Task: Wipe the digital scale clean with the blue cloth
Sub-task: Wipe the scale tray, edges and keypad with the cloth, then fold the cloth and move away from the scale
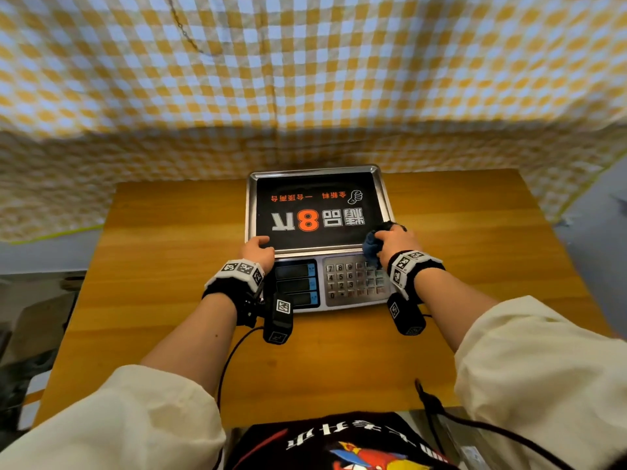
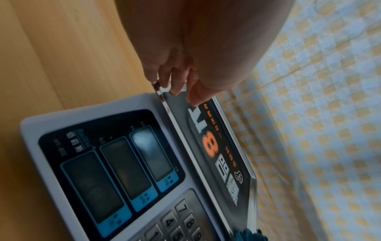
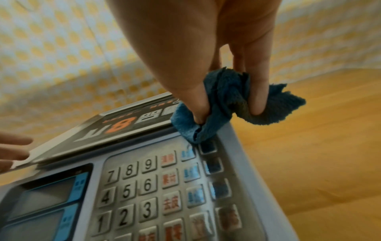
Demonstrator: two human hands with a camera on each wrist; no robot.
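A digital scale (image 1: 317, 212) with a black printed platter, three displays and a metal keypad (image 3: 156, 187) stands on the wooden table. My left hand (image 1: 259, 249) grips the platter's near left corner (image 2: 163, 96), thumb on top. My right hand (image 1: 393, 242) holds a bunched blue cloth (image 1: 371, 247) at the platter's near right corner. In the right wrist view the blue cloth (image 3: 224, 104) is pinched between thumb and fingers and touches the keypad's top right edge.
The wooden table (image 1: 169, 266) has bare surface left, right and in front of the scale. A yellow-and-white checked curtain (image 1: 305, 79) hangs right behind the table. Black cables (image 1: 230, 361) run from my wrist cameras across the table's near part.
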